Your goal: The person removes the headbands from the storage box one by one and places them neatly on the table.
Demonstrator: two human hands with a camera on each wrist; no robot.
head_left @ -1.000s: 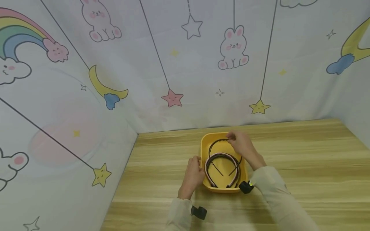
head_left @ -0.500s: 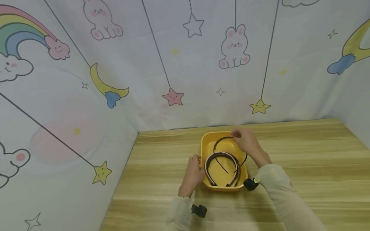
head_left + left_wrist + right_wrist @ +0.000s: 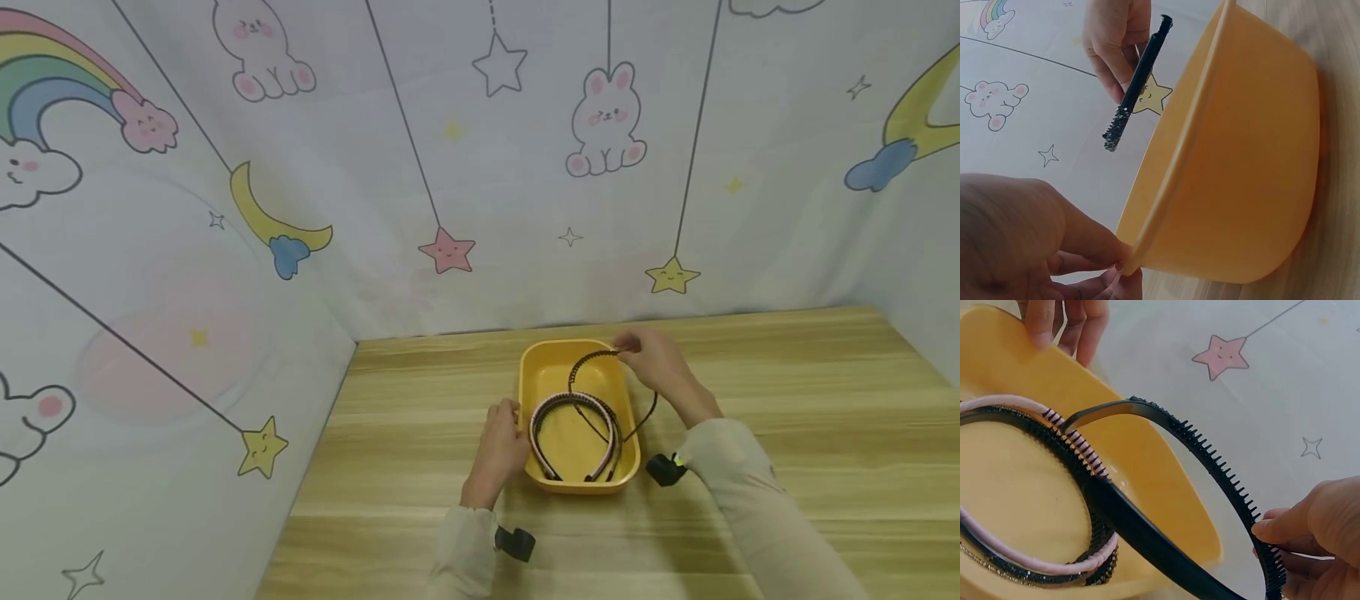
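My left hand pinches the left rim of a yellow plastic basin, thumb on one side and fingers on the other. In my right hand, thumb and fingertips pinch a black toothed headband near the top of its curve. It is lifted over the basin's right side, its two ends hanging down above the other headbands. Inside the basin a pink headband lies together with dark ones, one of them glittery. The left wrist view shows the held headband above the rim, seen edge-on.
The basin stands on a wood-grain table. A white cloth wall printed with rabbits, stars and moons rises behind the table and along its sides. Black wrist cameras are worn on both arms.
My right hand has moved right with the black headband, bringing it from over the basin's middle toward its right side. The left hand keeps its hold on the rim.
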